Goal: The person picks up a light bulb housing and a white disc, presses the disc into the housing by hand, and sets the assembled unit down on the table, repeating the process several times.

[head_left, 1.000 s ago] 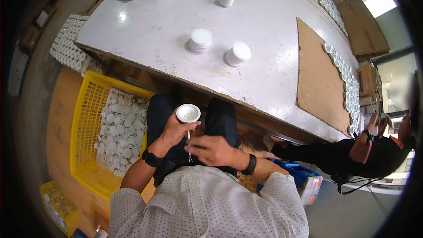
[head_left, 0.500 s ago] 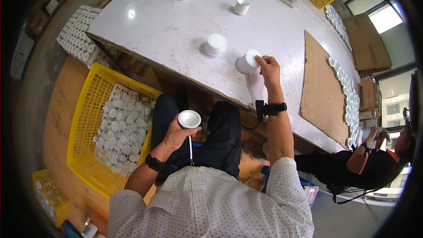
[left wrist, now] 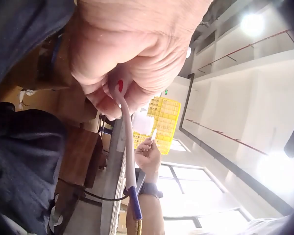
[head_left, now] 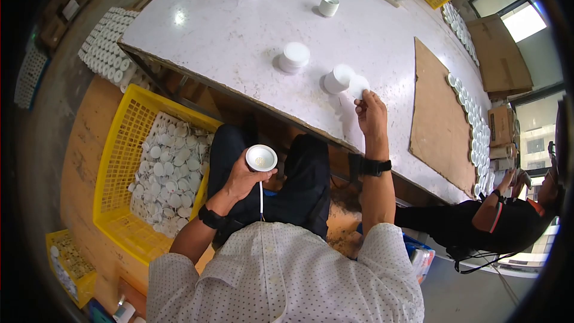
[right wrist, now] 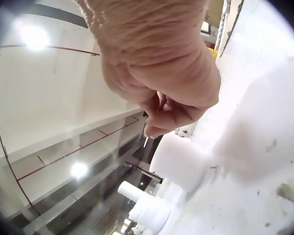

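Note:
My left hand (head_left: 242, 180) grips a small white round downlight (head_left: 261, 158) above my lap, its open face turned up. A white cable (left wrist: 130, 156) hangs from it, ending in a blue sleeve with bare wire ends in the left wrist view. Over the table, my right hand (head_left: 373, 116) pinches a thin white disc (head_left: 357, 85) by its edge, right beside a stack of white discs (head_left: 338, 79). In the right wrist view the fingers hide most of that disc, and the stack (right wrist: 179, 161) stands just past them. Another disc stack (head_left: 295, 57) is further left.
A yellow crate (head_left: 110, 203) of loose white round parts sits at my left. On the table (head_left: 239, 42) are a small white cup-like stack (head_left: 329, 6), a cardboard sheet (head_left: 439, 125) and rows of white lamps (head_left: 475, 143). Another person (head_left: 502, 218) is at the right.
My right hand left the downlight's cable, reached forward to the nearer right stack, and has drawn a disc off it to the right. My left hand still holds the downlight over my lap.

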Tool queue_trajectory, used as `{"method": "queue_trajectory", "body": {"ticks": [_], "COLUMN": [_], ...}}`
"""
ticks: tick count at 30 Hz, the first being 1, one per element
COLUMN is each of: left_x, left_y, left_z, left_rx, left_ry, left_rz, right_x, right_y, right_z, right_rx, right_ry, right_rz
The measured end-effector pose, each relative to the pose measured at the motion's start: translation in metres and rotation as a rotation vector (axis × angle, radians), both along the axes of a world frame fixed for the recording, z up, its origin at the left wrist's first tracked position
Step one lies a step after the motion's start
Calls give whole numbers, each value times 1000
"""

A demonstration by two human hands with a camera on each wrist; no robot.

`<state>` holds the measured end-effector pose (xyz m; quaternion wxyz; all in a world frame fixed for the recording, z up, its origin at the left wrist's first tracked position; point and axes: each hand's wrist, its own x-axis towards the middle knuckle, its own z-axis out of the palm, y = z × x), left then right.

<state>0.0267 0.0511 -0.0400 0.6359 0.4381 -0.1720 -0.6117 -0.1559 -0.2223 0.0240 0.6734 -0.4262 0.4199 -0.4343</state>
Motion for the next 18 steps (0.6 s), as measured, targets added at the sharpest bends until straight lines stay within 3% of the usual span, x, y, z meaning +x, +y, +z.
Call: {"method": "queue_trajectory", "body": {"ticks": [7, 10, 18], "left_x": [-2, -6, -14], "left_y": [-20, -27, -33], "left_z": [16, 20, 30], "left_rx": [-64, -48, -65], "left_ry": [-72, -81, -175], "left_rz": [-37, -66, -68], "right_x": [-4, 6, 11], "right_y": [54, 77, 100], "right_z": [-10, -11, -25], "right_rx": [45, 116, 193], "right_ry": [-3, -16, -37], "right_rz": [135, 98, 204]}}
